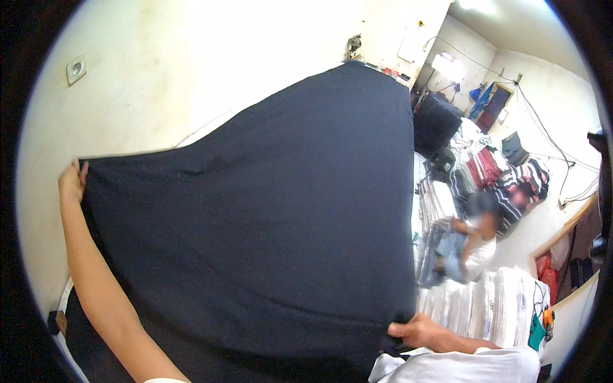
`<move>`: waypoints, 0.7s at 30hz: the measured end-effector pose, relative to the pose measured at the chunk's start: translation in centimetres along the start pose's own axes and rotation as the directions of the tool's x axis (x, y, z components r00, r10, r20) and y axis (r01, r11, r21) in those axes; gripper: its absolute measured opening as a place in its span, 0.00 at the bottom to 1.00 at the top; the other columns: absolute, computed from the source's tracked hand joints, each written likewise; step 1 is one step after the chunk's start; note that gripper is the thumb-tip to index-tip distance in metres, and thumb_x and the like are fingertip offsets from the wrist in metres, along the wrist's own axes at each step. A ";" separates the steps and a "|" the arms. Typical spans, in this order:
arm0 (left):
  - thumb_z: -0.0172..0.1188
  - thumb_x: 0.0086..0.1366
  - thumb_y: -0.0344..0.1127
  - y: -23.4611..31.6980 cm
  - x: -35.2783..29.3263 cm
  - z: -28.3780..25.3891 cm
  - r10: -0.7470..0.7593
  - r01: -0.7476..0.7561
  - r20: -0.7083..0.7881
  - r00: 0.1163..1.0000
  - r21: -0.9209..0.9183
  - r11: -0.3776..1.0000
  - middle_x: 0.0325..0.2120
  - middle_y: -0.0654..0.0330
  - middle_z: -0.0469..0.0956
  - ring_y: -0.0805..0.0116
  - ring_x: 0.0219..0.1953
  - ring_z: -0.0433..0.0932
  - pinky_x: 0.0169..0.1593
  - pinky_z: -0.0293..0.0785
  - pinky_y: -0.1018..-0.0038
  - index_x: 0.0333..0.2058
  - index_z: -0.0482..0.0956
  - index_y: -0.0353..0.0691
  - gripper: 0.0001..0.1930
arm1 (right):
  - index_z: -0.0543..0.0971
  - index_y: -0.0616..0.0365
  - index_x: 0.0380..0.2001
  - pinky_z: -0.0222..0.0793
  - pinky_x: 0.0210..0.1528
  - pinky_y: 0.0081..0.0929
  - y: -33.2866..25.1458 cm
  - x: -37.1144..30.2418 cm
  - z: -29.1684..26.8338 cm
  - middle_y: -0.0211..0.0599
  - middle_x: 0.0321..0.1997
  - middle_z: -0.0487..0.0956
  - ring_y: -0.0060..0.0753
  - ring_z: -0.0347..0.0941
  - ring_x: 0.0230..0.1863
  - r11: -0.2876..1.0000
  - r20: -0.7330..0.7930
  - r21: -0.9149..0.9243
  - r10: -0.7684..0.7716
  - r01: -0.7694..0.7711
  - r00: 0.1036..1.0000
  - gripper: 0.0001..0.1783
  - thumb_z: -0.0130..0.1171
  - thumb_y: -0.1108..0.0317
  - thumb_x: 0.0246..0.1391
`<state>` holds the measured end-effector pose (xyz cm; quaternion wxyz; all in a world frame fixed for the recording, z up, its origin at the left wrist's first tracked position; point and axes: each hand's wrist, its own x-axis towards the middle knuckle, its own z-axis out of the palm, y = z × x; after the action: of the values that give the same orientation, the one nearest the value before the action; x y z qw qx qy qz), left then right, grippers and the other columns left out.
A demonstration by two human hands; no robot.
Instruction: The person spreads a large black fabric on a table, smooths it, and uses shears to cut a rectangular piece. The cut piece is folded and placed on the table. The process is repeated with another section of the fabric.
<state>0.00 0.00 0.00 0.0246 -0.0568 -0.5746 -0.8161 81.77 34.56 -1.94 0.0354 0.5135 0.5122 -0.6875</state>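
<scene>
**Wearer's arms: sleeve check**

Left hand: bare, forearm bare along its whole visible length, no sleeve, watch or band in view. A sliver of white fabric shows at the lower edge near that arm. Right hand: bare, wrist bare, then a white sleeve starts, loose and creased, plain, no print visible. No rings or gloves visible on either hand.
</scene>
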 end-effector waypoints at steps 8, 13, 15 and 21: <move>0.53 0.84 0.38 1.1 -0.4 -5.2 0.438 -0.447 -0.197 0.877 -0.001 0.894 0.67 0.34 0.73 0.47 0.68 0.78 0.74 0.75 0.63 0.73 0.58 0.18 0.31 | 0.76 0.71 0.68 0.69 0.74 0.43 3.7 -5.8 -5.2 0.49 0.70 0.80 0.44 0.76 0.69 0.992 0.109 -0.103 0.090 -0.079 0.990 0.29 0.68 0.67 0.69; 0.51 0.84 0.47 -9.0 -2.1 -12.3 0.529 -0.165 -0.150 0.835 0.850 0.500 0.71 0.47 0.75 0.55 0.69 0.78 0.71 0.72 0.64 0.73 0.68 0.27 0.31 | 0.69 0.77 0.71 0.77 0.63 0.42 11.0 3.3 -1.5 0.45 0.67 0.81 0.42 0.80 0.61 0.906 0.137 -0.108 0.422 -0.410 0.896 0.36 0.65 0.60 0.73; 0.55 0.81 0.48 -12.7 -2.5 -14.4 0.521 -0.062 -0.125 0.844 0.943 0.327 0.72 0.47 0.73 0.53 0.72 0.75 0.72 0.70 0.62 0.74 0.67 0.30 0.33 | 0.66 0.78 0.72 0.79 0.61 0.41 12.8 6.6 -1.7 0.45 0.66 0.81 0.41 0.79 0.62 0.888 0.232 -0.130 0.461 -0.442 0.857 0.39 0.67 0.60 0.72; 0.65 0.75 0.47 -18.6 -3.4 -12.0 0.417 -0.132 -0.051 0.907 0.907 0.399 0.73 0.44 0.69 0.42 0.73 0.71 0.76 0.63 0.55 0.76 0.61 0.32 0.40 | 0.51 0.88 0.73 0.72 0.74 0.43 14.1 7.9 -2.9 0.62 0.77 0.66 0.46 0.69 0.74 0.876 0.195 0.171 0.419 -0.451 0.887 0.49 0.67 0.60 0.71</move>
<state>0.67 -5.02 -21.81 0.2640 -0.0183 -0.8875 -0.3771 88.10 33.80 -17.12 0.1735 0.5626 0.3028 -0.7495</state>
